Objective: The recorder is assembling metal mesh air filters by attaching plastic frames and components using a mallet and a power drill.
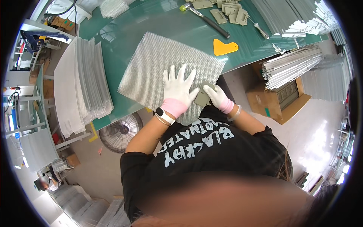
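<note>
A square, silvery mesh sheet (145, 64) lies at an angle on the green table (117, 30), its near corner reaching past the table's edge toward my body. My left hand (177, 89), in a white glove with a pink cuff, rests flat on the sheet with its fingers spread. At the sheet's near right edge, my gloved right hand (217, 98) grips a flat grey-green plastic piece (202, 99) between thumb and fingers. The piece overlaps the mesh there; whether it is joined to the sheet I cannot tell.
Beyond the sheet are a yellow scraper (223, 47), a hammer (213, 26), a white-handled tool (261, 31) and several loose grey-green pieces (219, 16). Stacked sheets (92, 75) stand at the left. A floor fan (123, 130) and a cardboard box (264, 106) flank me.
</note>
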The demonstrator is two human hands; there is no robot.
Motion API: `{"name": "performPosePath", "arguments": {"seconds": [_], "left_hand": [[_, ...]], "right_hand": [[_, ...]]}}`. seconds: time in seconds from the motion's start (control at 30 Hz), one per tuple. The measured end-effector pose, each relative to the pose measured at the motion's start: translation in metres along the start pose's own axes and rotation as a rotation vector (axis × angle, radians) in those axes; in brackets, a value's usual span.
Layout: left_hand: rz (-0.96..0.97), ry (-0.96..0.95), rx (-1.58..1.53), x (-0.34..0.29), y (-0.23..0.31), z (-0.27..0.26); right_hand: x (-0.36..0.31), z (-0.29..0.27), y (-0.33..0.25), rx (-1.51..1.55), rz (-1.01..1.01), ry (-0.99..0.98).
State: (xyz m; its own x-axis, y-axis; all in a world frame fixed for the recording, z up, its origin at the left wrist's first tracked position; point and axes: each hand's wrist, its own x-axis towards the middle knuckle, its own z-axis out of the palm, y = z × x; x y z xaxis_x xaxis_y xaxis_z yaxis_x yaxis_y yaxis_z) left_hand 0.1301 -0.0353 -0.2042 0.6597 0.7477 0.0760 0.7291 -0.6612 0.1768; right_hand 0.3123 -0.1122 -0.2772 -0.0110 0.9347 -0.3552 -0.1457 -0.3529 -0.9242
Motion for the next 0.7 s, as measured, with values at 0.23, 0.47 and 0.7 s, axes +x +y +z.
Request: {"name": "performPosePath", "arguments": {"seconds": [0.23, 0.47, 0.7], "left_hand": [[0.001, -0.014, 0.018, -0.001, 0.001, 0.001], [0.015, 0.011, -0.008, -0.005, 0.001, 0.003], [0.011, 0.000, 0.006, -0.003, 0.004, 0.002]], "right_hand": [[0.002, 0.009, 0.001, 0.059, 0.068, 0.142], [0.001, 0.016, 0.005, 0.247, 0.000, 0.141], [0.010, 0.024, 0.017, 0.325, -0.037, 0.224]]}}
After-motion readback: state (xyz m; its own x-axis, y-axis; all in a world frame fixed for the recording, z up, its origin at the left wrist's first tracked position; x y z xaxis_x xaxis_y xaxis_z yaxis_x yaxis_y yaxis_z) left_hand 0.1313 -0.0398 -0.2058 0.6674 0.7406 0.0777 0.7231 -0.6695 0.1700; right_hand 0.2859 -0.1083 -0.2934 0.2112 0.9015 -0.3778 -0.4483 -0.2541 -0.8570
